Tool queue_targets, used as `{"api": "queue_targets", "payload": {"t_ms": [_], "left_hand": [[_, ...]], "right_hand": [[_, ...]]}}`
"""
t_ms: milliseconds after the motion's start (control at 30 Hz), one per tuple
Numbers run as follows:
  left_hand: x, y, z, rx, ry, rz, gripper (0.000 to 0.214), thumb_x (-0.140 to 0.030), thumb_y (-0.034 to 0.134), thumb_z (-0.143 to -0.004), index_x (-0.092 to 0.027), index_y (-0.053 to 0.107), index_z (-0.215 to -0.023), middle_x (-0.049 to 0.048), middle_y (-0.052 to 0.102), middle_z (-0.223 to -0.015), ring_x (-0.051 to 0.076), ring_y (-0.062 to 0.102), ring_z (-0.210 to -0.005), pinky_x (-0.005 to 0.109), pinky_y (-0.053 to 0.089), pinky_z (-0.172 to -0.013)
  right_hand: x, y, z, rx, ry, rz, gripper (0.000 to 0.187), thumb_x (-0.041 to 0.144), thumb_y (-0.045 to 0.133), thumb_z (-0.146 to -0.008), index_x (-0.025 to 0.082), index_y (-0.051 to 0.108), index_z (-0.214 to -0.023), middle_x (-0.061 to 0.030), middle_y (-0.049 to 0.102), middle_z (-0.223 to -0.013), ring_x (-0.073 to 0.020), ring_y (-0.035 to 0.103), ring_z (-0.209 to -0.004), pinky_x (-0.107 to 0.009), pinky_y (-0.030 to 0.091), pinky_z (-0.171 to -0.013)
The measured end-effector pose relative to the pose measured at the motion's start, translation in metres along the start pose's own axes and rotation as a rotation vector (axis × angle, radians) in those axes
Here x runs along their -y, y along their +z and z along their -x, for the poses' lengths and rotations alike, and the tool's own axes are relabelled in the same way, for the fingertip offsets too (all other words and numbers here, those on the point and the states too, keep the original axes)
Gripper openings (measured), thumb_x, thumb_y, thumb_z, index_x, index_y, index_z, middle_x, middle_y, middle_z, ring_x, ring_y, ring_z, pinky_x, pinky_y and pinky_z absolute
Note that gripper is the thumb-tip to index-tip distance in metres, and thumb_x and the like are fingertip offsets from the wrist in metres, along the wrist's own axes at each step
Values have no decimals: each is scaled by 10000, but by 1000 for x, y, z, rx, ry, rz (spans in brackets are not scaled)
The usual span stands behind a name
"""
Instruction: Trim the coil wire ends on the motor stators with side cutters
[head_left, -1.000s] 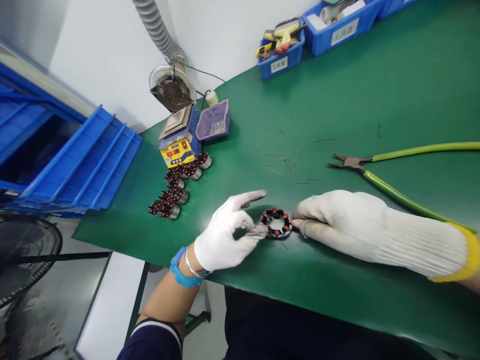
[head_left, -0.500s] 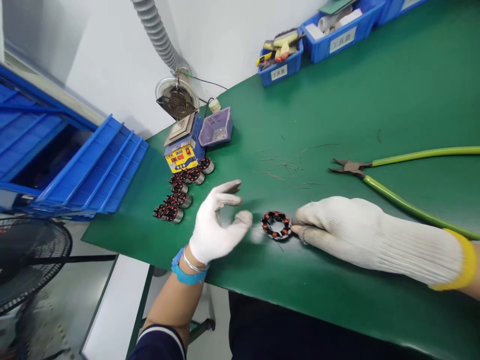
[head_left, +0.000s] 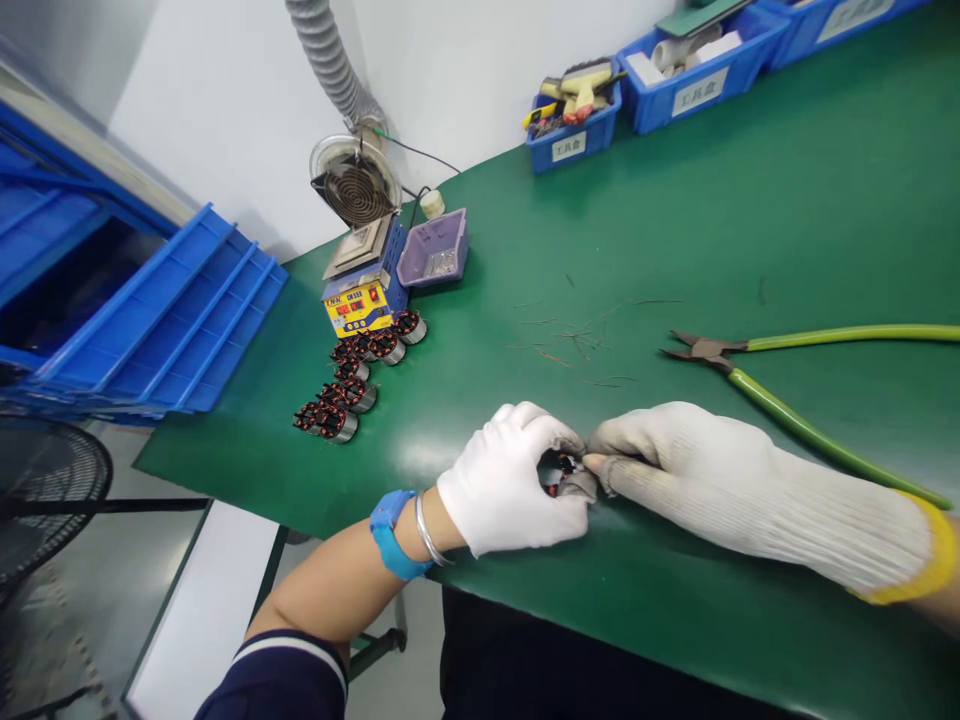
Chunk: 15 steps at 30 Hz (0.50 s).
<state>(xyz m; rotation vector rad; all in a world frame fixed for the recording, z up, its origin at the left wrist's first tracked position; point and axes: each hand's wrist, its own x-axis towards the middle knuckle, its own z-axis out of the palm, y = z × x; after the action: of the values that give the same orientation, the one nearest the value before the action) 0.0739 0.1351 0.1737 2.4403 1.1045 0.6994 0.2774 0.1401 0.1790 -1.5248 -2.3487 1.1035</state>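
A small ring-shaped motor stator (head_left: 553, 490) with copper windings and black insulation is mostly hidden between my hands, over the green table near its front edge. My left hand (head_left: 525, 485), in a white glove, curls around it from the left, thumb below and fingers above. From the right, my right hand (head_left: 660, 455), in a white knit glove with a yellow cuff, pinches at the stator's right edge; its fingertips meet those of the left. Green-handled cutting pliers (head_left: 709, 350) lie with jaws apart beyond my right hand. Thin wire offcuts (head_left: 577, 335) are scattered beyond the stator.
Several more stators (head_left: 337, 420) stand in a cluster at the left, before a blue-and-yellow heating unit (head_left: 364, 305). A purple tray (head_left: 435, 250) sits beside it. Blue tool bins (head_left: 570, 140) line the back edge. A fan (head_left: 52, 500) stands off the table's left end.
My left hand has moved right and closed around the stator, covering most of it. The right hand keeps its pinch in nearly the same place. The view has shifted slightly.
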Motion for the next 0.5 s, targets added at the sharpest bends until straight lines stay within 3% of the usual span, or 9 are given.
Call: {"api": "queue_targets", "payload": {"t_ms": [200, 400, 500], "left_hand": [[2, 17, 1, -42, -14, -44, 179, -270, 609, -671, -228, 542, -831, 48, 623, -848, 223, 558, -769, 381, 532, -708], [7, 25, 5, -105, 80, -82, 133, -249, 575, -692, -212, 556, -819, 67, 626, -839, 222, 567, -758, 358, 525, -672], [9, 24, 5, -116, 125, -94, 119, -225, 561, -703, -202, 574, -819, 73, 638, -849, 220, 577, -761, 349, 529, -677]], "right_hand": [[-4, -2, 1, 6, 37, -11, 436, 551, 407, -910, 217, 480, -639, -24, 553, -578, -165, 478, -522, -279, 325, -485], [-14, -10, 6, 173, 98, -251, 509, 672, 448, -916, 216, 558, -719, -32, 636, -648, -158, 498, -533, -273, 373, -495], [-18, -15, 6, 163, 113, -289, 523, 687, 427, -920, 216, 557, -735, -37, 643, -639, -157, 490, -519, -274, 379, -483]]}}
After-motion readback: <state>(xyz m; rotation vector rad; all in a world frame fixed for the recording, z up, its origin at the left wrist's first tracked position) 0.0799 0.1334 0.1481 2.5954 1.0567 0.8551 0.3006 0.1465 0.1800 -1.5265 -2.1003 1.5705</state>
